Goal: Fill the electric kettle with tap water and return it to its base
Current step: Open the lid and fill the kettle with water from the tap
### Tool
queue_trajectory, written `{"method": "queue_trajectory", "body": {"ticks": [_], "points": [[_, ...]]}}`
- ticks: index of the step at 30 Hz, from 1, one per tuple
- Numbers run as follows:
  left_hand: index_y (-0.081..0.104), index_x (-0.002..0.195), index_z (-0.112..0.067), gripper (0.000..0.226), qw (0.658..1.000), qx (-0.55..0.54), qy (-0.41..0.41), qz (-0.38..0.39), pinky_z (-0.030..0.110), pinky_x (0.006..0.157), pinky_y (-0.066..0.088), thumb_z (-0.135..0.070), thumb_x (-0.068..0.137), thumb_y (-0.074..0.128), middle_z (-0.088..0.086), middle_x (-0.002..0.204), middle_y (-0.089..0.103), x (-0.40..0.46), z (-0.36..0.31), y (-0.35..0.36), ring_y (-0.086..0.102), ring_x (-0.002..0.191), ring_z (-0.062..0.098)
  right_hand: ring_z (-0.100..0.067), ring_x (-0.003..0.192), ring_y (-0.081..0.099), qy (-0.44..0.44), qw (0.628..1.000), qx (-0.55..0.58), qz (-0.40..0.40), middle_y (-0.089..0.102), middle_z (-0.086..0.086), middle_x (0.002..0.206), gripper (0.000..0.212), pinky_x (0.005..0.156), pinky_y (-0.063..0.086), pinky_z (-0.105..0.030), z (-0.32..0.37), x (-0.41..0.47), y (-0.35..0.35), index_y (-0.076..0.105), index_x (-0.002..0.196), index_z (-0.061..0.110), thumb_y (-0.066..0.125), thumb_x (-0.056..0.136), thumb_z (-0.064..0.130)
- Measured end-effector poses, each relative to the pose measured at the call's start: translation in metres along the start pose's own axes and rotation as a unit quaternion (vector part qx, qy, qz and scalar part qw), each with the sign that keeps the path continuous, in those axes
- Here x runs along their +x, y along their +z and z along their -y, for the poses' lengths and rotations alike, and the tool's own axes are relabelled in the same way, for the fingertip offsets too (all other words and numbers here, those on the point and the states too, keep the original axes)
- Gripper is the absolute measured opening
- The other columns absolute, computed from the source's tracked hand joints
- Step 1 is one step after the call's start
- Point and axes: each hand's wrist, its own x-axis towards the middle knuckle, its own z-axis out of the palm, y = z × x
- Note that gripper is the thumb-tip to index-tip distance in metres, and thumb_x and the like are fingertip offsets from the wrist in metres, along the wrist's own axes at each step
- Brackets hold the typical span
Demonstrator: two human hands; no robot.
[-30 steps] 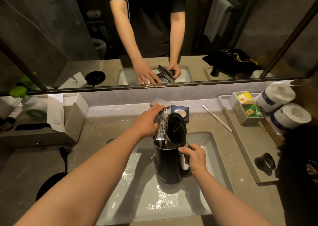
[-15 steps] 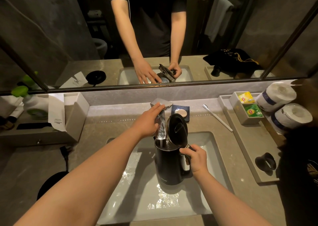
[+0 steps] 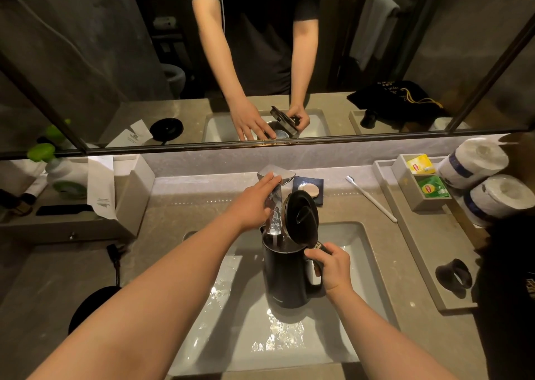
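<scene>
A black electric kettle stands upright in the white sink with its lid hinged open. My right hand is closed around the kettle's handle. The chrome faucet reaches over the kettle's mouth and a stream of water runs from it into the kettle. My left hand rests on the faucet, fingers lying flat along its lever. The kettle's round black base lies on the counter at the lower left, partly hidden by my left forearm, with its cord running up from it.
A soap dish sits behind the faucet and a white toothbrush lies right of it. A grey tray on the right holds tea bags, toilet rolls and a black object. A paper-draped box stands at left.
Almost nothing has moved. Water keeps running into the kettle and both hands hold the same places.
</scene>
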Motion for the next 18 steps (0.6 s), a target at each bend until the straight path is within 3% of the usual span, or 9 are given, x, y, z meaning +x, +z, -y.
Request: {"method": "queue_trajectory", "body": {"ticks": [18], "points": [[0.012,0.151,-0.036,0.086,1.0,-0.001,0.0,0.005,0.041,0.108,0.037,-0.004,0.084,0.057,-0.008,0.162,0.006,-0.0015,-0.0011,-0.0014,0.03,0.141,0.027,-0.028,0.055,0.047,-0.007,1.0,-0.003,0.004,0.054,-0.001,0.049,0.02,0.053,0.04,-0.031,-0.0063,0.0077,-0.0038,0.062,0.051,0.016,0.08,0.054,0.024]]}}
